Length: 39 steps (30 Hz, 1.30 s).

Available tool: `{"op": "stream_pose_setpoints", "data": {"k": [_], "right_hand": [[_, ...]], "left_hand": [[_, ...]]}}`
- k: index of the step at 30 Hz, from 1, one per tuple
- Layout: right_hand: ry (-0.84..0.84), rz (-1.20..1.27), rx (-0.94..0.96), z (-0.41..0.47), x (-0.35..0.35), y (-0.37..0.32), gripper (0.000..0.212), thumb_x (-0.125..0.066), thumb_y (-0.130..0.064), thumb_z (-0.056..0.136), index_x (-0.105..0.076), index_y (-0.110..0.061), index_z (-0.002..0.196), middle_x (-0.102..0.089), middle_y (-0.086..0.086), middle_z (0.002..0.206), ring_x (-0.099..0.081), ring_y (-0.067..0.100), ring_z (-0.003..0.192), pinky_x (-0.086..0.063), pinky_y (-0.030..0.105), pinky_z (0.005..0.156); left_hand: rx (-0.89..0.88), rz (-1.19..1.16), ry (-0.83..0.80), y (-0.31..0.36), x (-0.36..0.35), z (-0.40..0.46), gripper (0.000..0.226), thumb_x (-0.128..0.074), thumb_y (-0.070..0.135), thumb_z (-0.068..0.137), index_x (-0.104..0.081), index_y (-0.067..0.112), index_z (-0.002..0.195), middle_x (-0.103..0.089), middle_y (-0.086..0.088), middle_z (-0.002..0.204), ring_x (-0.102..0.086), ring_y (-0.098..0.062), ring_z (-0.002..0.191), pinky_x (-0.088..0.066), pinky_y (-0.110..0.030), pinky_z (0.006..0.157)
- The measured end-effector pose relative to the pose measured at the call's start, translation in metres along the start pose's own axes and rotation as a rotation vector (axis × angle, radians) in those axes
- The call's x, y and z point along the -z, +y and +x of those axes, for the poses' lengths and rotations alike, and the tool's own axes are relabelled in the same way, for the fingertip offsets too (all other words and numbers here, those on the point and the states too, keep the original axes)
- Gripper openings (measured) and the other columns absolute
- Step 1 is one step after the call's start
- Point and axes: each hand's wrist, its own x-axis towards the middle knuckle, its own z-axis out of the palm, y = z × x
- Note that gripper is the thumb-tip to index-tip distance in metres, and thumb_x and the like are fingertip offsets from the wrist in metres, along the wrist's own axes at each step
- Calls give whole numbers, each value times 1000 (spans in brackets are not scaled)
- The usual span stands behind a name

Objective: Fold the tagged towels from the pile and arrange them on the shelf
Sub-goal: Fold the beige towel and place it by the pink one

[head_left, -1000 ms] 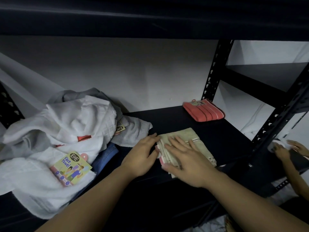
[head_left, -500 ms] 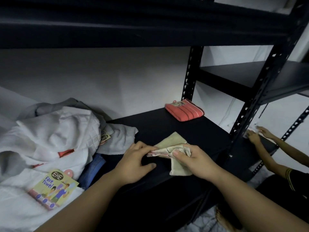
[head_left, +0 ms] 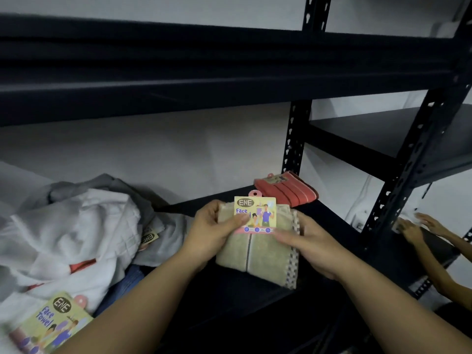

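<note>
A folded beige towel [head_left: 258, 254] is held up above the black shelf [head_left: 237, 297], its "Face Towel" card tag [head_left: 255, 213] facing me. My left hand [head_left: 212, 233] grips the towel's left edge, thumb on the tag. My right hand [head_left: 309, 247] grips the right edge, thumb across the front below the tag. A folded red towel [head_left: 287, 189] with its own tag lies at the back of the shelf beside the upright. The pile of white and grey towels [head_left: 74, 233] sits at the left, another card tag [head_left: 48, 325] on it.
A black perforated upright [head_left: 293, 146] stands behind the red towel, another [head_left: 406, 169] at the front right. The upper shelf beam [head_left: 204, 70] hangs low overhead. Another person's hands [head_left: 419, 227] work on the neighbouring shelf at the right.
The beige towel was lying flat under both hands; they picked it up and turned it, so the tag now faces me. The view tilted upward.
</note>
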Motion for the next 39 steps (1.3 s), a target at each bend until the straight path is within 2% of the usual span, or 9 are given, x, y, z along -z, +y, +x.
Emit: {"op": "stream_pose_setpoints", "data": {"k": [4, 11, 16, 21, 25, 29, 33, 36, 39], "right_hand": [[44, 27, -43, 27, 16, 0, 26, -64, -24, 101, -71, -11, 123, -78, 7, 117, -74, 25, 111, -56, 39, 96], [94, -67, -141, 94, 24, 21, 28, -65, -34, 101, -76, -10, 110, -81, 4, 101, -78, 22, 98, -60, 34, 85], [158, -295, -81, 125, 21, 35, 20, -68, -32, 99, -75, -15, 107, -79, 2, 95, -76, 24, 94, -60, 39, 84], [179, -719, 65, 132, 14, 38, 55, -68, -36, 96, -52, -24, 148, -55, -2, 138, -58, 14, 113, -43, 7, 71], [34, -1080, 266, 121, -17, 39, 58, -59, -55, 95, -53, -30, 148, -51, -4, 137, -45, 20, 126, -42, 31, 105], [-79, -1256, 223, 114, -49, 49, 75, -42, -75, 90, -43, -35, 154, -45, -3, 153, -37, 26, 140, -26, 40, 122], [-125, -1300, 163, 114, -54, 55, 79, -37, -78, 91, -34, -35, 158, -34, -4, 164, -24, 25, 151, -17, 42, 126], [-131, -1315, 174, 123, -50, 60, 80, -32, -80, 91, -31, -38, 159, -29, -6, 167, -21, 22, 154, -14, 41, 127], [-142, -1332, 167, 137, -42, 64, 79, -29, -79, 92, -28, -39, 160, -24, -7, 170, -18, 20, 156, -13, 40, 128]], "left_hand": [[145, -97, 73, 8, -8, 15, 29, -83, 22, 84, -77, 2, 105, -79, -14, 102, -77, -30, 97, -61, -40, 89], [482, -137, 242, -17, 11, 41, 17, -65, 25, 98, -78, 15, 102, -80, -6, 96, -76, -18, 84, -58, -33, 66], [284, 218, 382, -47, 27, 51, 18, -76, 30, 93, -73, 15, 104, -78, -4, 100, -74, -13, 83, -56, -28, 66], [26, 823, 375, -59, 34, 47, 48, -66, 41, 97, -60, 15, 137, -73, 1, 113, -69, -11, 103, -52, -25, 90], [-205, 1056, 275, -61, 43, 34, 41, -64, 26, 98, -61, 14, 137, -71, -2, 119, -68, -18, 107, -54, -34, 94], [-359, 1284, 267, -47, 69, 31, 36, -61, 40, 89, -70, 22, 120, -70, 1, 112, -66, -21, 104, -56, -36, 87], [-122, 1577, 41, -51, 99, 27, 75, -45, 72, 83, -52, 34, 147, -47, -3, 156, -38, -26, 147, -25, -49, 123], [-84, 1643, -31, -69, 102, 19, 79, -33, 75, 91, -31, 35, 160, -35, -3, 165, -25, -21, 155, 4, -52, 126], [-174, 1641, 29, -82, 102, 14, 76, -31, 72, 95, -36, 32, 159, -47, -2, 157, -35, -21, 151, 8, -49, 125]]}}
